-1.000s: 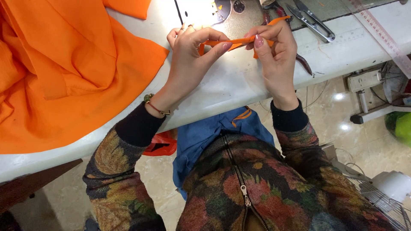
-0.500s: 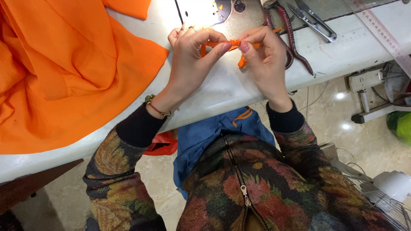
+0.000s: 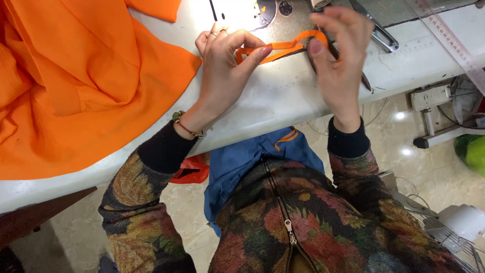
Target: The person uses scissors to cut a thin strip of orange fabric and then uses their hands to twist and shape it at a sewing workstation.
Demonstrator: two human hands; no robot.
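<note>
Two bare hands work a narrow orange fabric strip (image 3: 283,46) above a white counter (image 3: 283,96), seen from a head-worn camera. The left hand (image 3: 225,68) has its grip closed on one end of the strip, thumb and forefinger pinched around it, while the right hand (image 3: 339,58) grips the other end, where the strip curls over in a loop by the fingertips. The strip is held taut between the hands, just above the counter and in front of the metal plate of a sewing machine (image 3: 262,12). A large piece of orange cloth (image 3: 76,81) lies bunched on the counter, well to the left of the hands. A pair of dark-handled scissors (image 3: 364,81) sits partly hidden behind the right hand. A clear ruler (image 3: 449,43) rests at the counter's far right.
</note>
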